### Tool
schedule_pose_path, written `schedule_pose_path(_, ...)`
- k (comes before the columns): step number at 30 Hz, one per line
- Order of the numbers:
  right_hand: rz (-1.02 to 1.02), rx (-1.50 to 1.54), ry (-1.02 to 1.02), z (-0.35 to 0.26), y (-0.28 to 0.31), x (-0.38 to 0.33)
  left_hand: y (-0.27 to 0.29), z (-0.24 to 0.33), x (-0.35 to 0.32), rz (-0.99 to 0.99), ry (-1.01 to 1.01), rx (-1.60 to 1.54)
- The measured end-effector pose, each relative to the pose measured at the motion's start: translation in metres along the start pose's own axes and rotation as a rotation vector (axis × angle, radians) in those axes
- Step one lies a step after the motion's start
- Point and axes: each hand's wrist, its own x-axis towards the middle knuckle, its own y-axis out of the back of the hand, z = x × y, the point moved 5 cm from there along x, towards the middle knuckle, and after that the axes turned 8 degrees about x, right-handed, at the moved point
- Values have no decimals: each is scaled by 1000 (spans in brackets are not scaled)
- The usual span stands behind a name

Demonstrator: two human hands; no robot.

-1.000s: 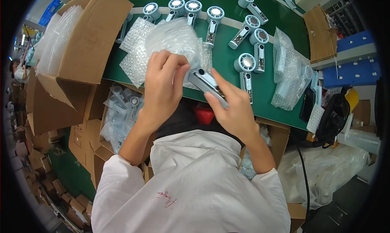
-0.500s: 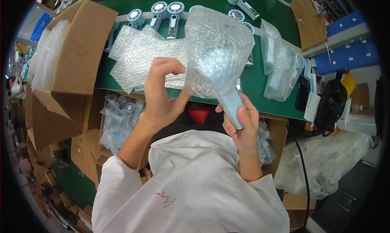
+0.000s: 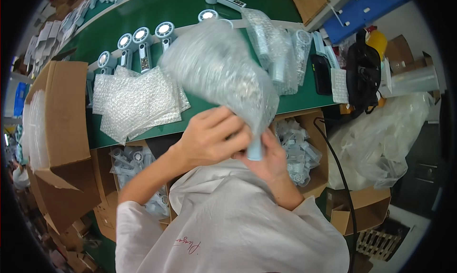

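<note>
A pale-blue handheld fan (image 3: 254,151) shows less handle than a half-second ago, suggesting bagging is further along; before the table (image 3: 276,6), the right hand (image 3: 272,159) clasps its end, the left hand (image 3: 218,136) (motion-blurred) seemingly pinching the bubble-wrap bag (image 3: 216,63).
</note>
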Motion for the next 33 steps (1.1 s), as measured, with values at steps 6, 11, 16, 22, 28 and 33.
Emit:
schedule_pose_path(6,-112,-261,-51,-86,-9,-8,-21,3,78,-241,-95,-421)
schedule_pose_path(11,149,-1198,541,-187,-84,30,-53,-59,156,-157,331,-550)
schedule_pose_path(16,154,-1668,508,-282,-155,92,-115,-160,198,-594,725,-503)
schedule_pose_path(22,229,-1587,509,-286,-183,110,-67,-155,229,-403,1039,-668)
schedule_pose_path(28,-58,-953,304,-226,-136,118,-99,-144,226,-143,543,-878)
schedule_pose_path(33,-274,-468,137,-242,-63,158,-92,-77,191,-114,29,-202)
